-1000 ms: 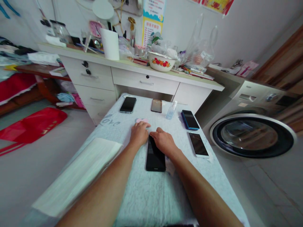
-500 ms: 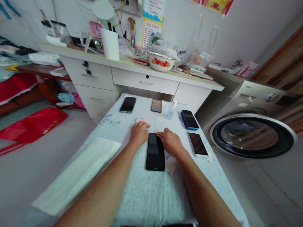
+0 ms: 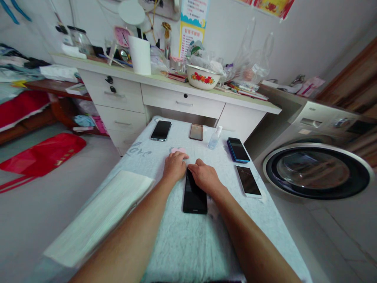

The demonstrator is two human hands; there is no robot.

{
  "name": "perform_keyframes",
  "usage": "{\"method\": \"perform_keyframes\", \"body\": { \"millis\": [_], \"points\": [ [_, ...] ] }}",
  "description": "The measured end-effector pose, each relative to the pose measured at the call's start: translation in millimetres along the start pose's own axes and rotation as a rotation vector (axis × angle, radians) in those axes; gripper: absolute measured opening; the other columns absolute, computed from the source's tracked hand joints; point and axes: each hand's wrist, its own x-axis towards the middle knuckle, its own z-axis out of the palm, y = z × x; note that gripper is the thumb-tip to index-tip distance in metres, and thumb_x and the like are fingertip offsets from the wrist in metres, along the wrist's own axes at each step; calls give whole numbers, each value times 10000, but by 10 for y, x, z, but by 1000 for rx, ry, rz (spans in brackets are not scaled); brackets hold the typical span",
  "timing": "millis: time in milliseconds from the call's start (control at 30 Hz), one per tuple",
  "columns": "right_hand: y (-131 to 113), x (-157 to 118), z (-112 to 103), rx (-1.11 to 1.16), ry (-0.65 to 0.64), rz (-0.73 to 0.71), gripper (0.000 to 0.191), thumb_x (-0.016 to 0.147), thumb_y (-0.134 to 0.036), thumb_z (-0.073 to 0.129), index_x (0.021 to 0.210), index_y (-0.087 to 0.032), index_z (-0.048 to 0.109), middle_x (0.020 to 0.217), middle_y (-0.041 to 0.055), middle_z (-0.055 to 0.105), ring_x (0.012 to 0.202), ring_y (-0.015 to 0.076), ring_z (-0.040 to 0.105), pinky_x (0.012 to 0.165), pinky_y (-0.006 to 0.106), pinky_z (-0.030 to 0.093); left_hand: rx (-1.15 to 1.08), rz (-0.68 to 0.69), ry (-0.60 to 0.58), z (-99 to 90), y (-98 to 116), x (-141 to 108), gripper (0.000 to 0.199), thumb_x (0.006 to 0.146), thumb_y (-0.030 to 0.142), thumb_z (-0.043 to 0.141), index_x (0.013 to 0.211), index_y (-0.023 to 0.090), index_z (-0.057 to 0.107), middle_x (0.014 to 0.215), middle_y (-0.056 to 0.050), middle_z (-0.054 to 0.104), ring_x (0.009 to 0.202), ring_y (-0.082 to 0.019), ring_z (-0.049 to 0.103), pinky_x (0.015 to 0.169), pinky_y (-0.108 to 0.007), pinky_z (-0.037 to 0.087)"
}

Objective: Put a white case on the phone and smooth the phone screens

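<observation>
A black smartphone (image 3: 194, 196) lies screen up on the cloth-covered table in front of me. My left hand (image 3: 174, 167) rests on the cloth by the phone's top left corner, palm down, fingers loosely bent and a little apart. Over the upper part of the screen is my right hand (image 3: 204, 176), its fingers pressed together near the top edge; what they pinch, if anything, is hidden. Beyond the hands stand a clear spray bottle (image 3: 215, 138) and a brownish phone case (image 3: 196, 132).
On the right lie a white-framed phone (image 3: 249, 181) and a dark phone with blue edges (image 3: 238, 149). Another phone (image 3: 161, 130) sits far left. Folded pale paper (image 3: 101, 216) is beside my left arm. A desk (image 3: 182, 103) and a washing machine (image 3: 312, 157) border the table.
My right hand has shifted left, from the phone's upper right edge across its top. My left hand stays by the corner. The view has drifted slightly.
</observation>
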Motion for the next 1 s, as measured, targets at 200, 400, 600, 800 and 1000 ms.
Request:
{"method": "perform_keyframes", "body": {
  "millis": [200,400,600,800,1000],
  "points": [
    [6,8,21,3,24,-23,364,977,-334,247,1158,-285,559,1007,49,520,781,152,578,658,258,411,-11,9,18,11,-10,1,263,752,126,512,947,239,648,1045,-25,635,1001,-231,552,892,-384,433],
    [127,-44,31,17,36,10,369,978,-348,255,1155,-313,576,977,36,522,781,141,576,648,246,390,-23,15,21,6,-6,-5,219,756,186,538,937,233,652,1033,-28,634,997,-239,555,895,-394,431],
    [201,-87,16,14,15,64,402,981,-379,233,1153,-313,590,982,45,526,808,152,575,667,255,392,-13,16,7,-12,5,-6,219,760,179,532,932,230,657,1030,-33,634,992,-237,561,902,-396,428],
    [130,-60,17,5,47,29,383,978,-357,247,1072,-269,608,957,43,521,784,149,573,649,253,393,-13,7,-1,-18,15,-3,248,769,139,504,940,235,655,1039,-37,632,1012,-228,556,910,-387,423],
    [26,-13,6,-13,29,9,343,972,-318,262,1057,-247,586,991,46,510,775,141,570,642,252,401,-23,6,-1,-4,0,5,284,772,108,463,932,236,660,1037,-32,640,1006,-220,558,910,-382,426]
  ]
}}
